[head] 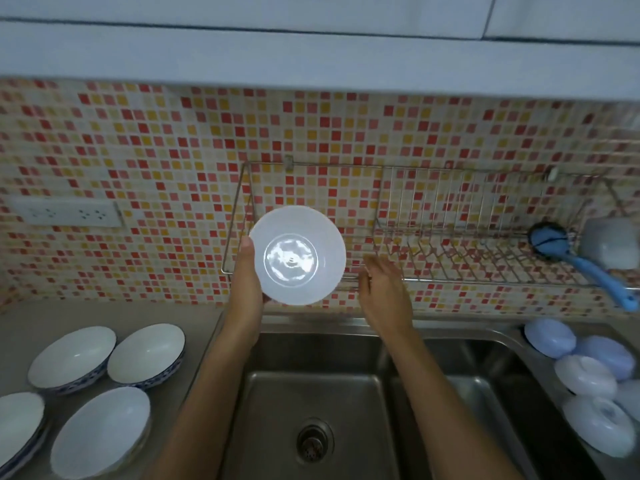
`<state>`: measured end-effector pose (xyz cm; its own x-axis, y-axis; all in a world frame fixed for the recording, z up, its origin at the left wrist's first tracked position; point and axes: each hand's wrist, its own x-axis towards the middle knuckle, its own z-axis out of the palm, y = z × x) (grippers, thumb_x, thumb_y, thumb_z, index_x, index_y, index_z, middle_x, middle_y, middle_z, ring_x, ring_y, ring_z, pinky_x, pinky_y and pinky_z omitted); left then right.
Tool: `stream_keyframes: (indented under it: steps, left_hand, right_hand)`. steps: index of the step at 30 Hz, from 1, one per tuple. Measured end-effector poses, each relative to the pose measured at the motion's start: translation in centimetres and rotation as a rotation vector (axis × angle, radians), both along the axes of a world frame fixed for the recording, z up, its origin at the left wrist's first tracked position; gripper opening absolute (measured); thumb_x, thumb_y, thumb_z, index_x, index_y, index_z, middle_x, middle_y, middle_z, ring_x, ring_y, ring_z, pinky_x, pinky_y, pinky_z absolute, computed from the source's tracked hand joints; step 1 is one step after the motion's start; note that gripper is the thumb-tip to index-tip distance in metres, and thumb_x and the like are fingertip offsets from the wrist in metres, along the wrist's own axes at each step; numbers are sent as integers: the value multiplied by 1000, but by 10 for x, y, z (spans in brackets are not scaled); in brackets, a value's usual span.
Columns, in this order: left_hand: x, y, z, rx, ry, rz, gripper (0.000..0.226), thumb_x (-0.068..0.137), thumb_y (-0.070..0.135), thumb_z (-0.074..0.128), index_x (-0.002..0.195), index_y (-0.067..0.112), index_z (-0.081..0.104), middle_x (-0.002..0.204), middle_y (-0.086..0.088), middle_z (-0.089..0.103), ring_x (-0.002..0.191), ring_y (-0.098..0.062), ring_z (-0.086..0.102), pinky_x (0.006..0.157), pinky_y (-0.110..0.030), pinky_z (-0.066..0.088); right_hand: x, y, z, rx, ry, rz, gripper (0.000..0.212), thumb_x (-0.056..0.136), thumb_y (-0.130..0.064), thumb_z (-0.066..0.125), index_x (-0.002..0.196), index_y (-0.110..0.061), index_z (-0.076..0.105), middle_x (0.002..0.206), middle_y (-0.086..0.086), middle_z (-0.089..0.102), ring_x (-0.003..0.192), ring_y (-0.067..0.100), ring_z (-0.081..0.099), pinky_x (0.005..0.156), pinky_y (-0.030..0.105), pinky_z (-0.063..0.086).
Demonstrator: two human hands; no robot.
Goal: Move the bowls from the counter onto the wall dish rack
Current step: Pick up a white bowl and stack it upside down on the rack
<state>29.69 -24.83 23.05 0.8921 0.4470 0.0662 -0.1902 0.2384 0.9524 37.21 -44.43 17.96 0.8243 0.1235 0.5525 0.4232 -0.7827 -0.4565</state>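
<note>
White bowl (297, 255) gripped in left hand (246, 275), right hand (382, 289) beside.

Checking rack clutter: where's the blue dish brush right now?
In the head view, the blue dish brush lies at the right end of the wall dish rack, beside a grey cup, its handle overhanging the front edge.

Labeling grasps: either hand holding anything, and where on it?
Left hand holds a white bowl by its left rim, thumb on the edge, in front of the wall rack. Right hand is open, holding nothing.
</note>
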Motion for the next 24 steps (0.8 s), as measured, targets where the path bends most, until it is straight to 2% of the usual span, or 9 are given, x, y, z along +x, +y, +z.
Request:
stream_keyframes:
  steps: [3, 4, 7, 10, 13, 15, 18, 22, 24]
  left_hand:
    - [22, -7, 24, 155, -65, 38, 30, 98, 48, 31, 120, 37, 46, 110, 9, 58, 96, -17, 60, 60, -22, 57]
    - [28, -9, 29, 189, -79, 47, 28, 98, 48, 30, 120, 37, 45, 109, 12, 56, 97, -16, 59, 61, -21, 57]
    - [47, -16, 35, 284, -98, 54, 37, 96, 52, 32, 127, 34, 42, 119, 7, 51, 110, -19, 53, 83, -34, 54]
    - [65, -23, 37, 419, -93, 109, 45, 93, 50, 44, 133, 29, 38, 126, 4, 47, 112, -20, 50, 85, -35, 52]
    - [83, -32, 34, 693, -106, 167, 58, 85, 48, 59, 135, 26, 39, 137, -1, 45, 114, -17, 49, 85, -32, 51]
    - [100, -32, 27, 898, -142, 176, 63, 81, 45, 67, 135, 22, 43, 131, 2, 46, 112, -12, 45, 86, -27, 44]
    - [121, -28, 14, 1366, -175, 100, 68, 78, 58, 63, 136, 30, 41, 130, 6, 49, 118, -14, 43, 102, -30, 38]
    - [125, -33, 5, 1406, -202, -60, 75, 71, 39, 78, 135, 17, 46, 135, -9, 47, 122, -27, 41, 102, -36, 37]
    - [125, -38, 1, 1478, -213, -90, 76, 68, 37, 80, 134, 15, 48, 134, -10, 49, 121, -31, 43, 103, -43, 39]
  right_hand:
    - [6, 6, -12, -78, -118, -70, 35, 99, -31, 44, 111, -10, 70, 114, 7, 71, 112, 25, 64, 110, 42, 32]
    - [7, 8, -17, -83, -165, -102, 39, 98, -33, 42, 108, -8, 72, 111, 8, 73, 109, 26, 66, 110, 42, 32]
    - [11, 11, -29, -62, -251, -156, 46, 99, -34, 36, 109, -6, 72, 111, 9, 72, 110, 25, 66, 110, 42, 32]
    - [16, 13, -34, -35, -266, -159, 47, 101, -34, 34, 113, -6, 70, 116, 9, 71, 114, 24, 64, 111, 42, 35]
    - [19, 14, -39, -50, -308, -164, 38, 97, -28, 44, 116, -6, 69, 118, 9, 70, 116, 23, 62, 112, 40, 34]
    - [20, 14, -40, -46, -341, -167, 38, 97, -26, 45, 117, -4, 68, 120, 10, 69, 117, 23, 62, 112, 40, 34]
    - [22, 15, -42, -36, -405, -172, 37, 96, -23, 45, 116, -3, 68, 120, 11, 68, 117, 23, 62, 113, 38, 34]
    - [27, 16, -46, 12, -483, -160, 39, 99, -22, 39, 116, -1, 67, 121, 13, 67, 118, 25, 61, 116, 37, 28]
    - [29, 16, -49, 31, -506, -147, 38, 99, -21, 41, 117, -1, 67, 122, 13, 67, 119, 25, 60, 117, 37, 28]
